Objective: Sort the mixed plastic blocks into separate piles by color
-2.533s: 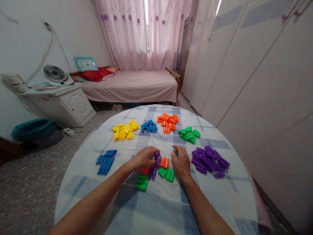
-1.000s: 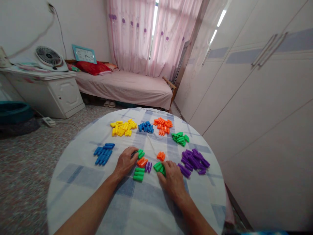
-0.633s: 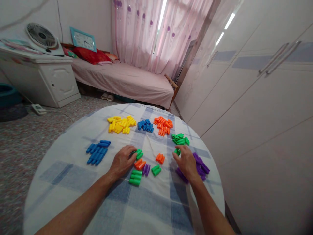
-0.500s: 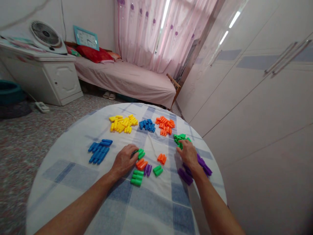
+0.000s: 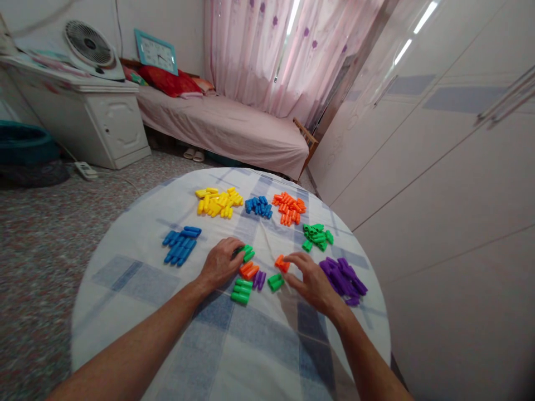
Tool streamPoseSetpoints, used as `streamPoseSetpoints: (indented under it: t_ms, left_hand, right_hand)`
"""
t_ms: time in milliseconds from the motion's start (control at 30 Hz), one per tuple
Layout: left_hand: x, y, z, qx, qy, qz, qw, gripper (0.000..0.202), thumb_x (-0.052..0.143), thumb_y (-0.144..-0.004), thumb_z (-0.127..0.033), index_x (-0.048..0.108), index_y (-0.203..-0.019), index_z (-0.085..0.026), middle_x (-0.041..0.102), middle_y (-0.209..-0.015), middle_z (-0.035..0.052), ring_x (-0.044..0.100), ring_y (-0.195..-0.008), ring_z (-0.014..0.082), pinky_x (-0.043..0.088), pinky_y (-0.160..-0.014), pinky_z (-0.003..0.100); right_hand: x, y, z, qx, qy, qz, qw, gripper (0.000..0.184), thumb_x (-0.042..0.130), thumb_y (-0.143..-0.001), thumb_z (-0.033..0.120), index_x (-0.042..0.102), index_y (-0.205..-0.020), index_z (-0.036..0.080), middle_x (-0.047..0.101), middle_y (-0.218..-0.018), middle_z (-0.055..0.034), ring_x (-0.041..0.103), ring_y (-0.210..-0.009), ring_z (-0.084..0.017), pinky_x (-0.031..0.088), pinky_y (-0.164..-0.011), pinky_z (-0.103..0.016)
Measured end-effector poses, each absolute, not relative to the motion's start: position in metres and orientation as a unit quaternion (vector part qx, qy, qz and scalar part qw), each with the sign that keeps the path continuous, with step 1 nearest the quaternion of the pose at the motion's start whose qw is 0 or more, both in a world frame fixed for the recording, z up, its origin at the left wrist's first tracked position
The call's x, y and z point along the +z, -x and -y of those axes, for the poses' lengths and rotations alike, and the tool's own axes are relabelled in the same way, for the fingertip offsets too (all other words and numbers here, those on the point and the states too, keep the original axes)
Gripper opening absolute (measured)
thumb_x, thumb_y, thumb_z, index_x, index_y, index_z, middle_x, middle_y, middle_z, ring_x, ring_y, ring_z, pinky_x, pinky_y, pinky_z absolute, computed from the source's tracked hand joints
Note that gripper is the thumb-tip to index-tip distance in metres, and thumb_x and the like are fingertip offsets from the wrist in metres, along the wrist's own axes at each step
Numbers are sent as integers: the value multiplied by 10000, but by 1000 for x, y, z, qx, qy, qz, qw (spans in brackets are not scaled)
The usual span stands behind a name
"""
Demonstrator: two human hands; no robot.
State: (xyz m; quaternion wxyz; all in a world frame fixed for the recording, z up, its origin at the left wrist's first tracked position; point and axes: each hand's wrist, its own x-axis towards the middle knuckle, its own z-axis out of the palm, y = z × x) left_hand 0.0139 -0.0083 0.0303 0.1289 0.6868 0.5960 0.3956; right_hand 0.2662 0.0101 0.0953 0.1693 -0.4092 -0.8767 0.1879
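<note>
Small plastic pieces lie sorted by colour on a round table with a checked cloth (image 5: 259, 345). A mixed cluster sits in the middle: green pieces (image 5: 241, 291), orange pieces (image 5: 249, 270) and purple pieces (image 5: 259, 279). My left hand (image 5: 220, 266) rests at the cluster's left, fingers curled over two green pieces (image 5: 248, 254). My right hand (image 5: 312, 280) hovers just right of the cluster with fingers spread. Its fingertips are at a small orange group (image 5: 281, 263), and a green pair (image 5: 275, 282) lies below them.
Sorted piles ring the cluster: yellow (image 5: 219, 201), blue (image 5: 259, 206), orange (image 5: 290, 209), green (image 5: 317, 235), purple (image 5: 343, 275), and a second blue group (image 5: 181, 244) at left. Wardrobe doors (image 5: 438, 167) stand close on the right. A bed (image 5: 225, 125) and a white cabinet (image 5: 92, 114) are behind.
My right hand carried green pieces up to the green pile, let go, and came back to the middle beside the orange group. The left hand stayed on its green pieces.
</note>
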Motion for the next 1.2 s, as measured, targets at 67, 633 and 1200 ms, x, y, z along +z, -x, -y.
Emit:
streamPoseSetpoints:
  t_ms: [67, 633, 1200]
  left_hand:
    - [30, -14, 8, 395, -685, -598, 130, 208, 467, -835, -268, 636, -913, -175, 660, -943, 69, 584, -931, 208, 457, -856, 348]
    - [28, -14, 8, 395, -684, -594, 154, 199, 541, -805, -287, 637, -952, -195, 661, -967, 58, 581, -919, 197, 458, -837, 330]
    - [28, -14, 7, 399, -677, -599, 157, 189, 521, -818, -232, 632, -963, -188, 661, -969, 57, 579, -944, 193, 455, -875, 341]
  right_hand:
    - [89, -260, 1, 180, 420, 872, 177, 244, 534, -842, 232, 596, -1078, 224, 575, -1128, -59, 539, -1077, -179, 414, -942, -318]
    - [73, -253, -55, 106, 564, 805, 148, 372, 556, -810, 319, 574, -1161, 199, 608, -1068, -63, 599, -852, -164, 451, -763, -273]
    - [93, -230, -145, 43, 573, 784, 236, 369, 514, -831, 286, 581, -1168, 151, 570, -1156, -120, 572, -1001, -209, 442, -855, -329]
